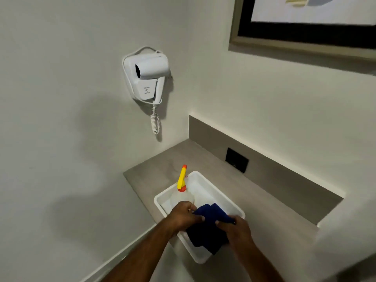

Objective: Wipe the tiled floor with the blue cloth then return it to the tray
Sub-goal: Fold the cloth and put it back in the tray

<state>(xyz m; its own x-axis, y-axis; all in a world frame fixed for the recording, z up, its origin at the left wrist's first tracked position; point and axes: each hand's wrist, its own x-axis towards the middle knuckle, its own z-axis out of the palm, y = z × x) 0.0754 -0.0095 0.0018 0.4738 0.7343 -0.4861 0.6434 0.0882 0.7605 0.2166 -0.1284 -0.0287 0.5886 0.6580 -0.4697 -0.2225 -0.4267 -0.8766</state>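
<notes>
A white rectangular tray (218, 189) sits on a grey counter at the lower middle of the head view. The dark blue cloth (209, 226) hangs bunched over the tray's near half, partly draped over its front wall. My left hand (183, 215) grips the cloth's left edge. My right hand (237, 231) grips its right side. Both hands are over the tray. The tiled floor is barely in view; only a strip shows at the bottom left, below the counter.
A spray bottle with a yellow and orange nozzle (181, 179) stands in the tray's far left corner. A white hair dryer (147, 75) hangs on the wall above the grey counter (270, 202). A black socket plate (237, 159) is set in the backsplash. A framed picture (305, 31) hangs at the upper right.
</notes>
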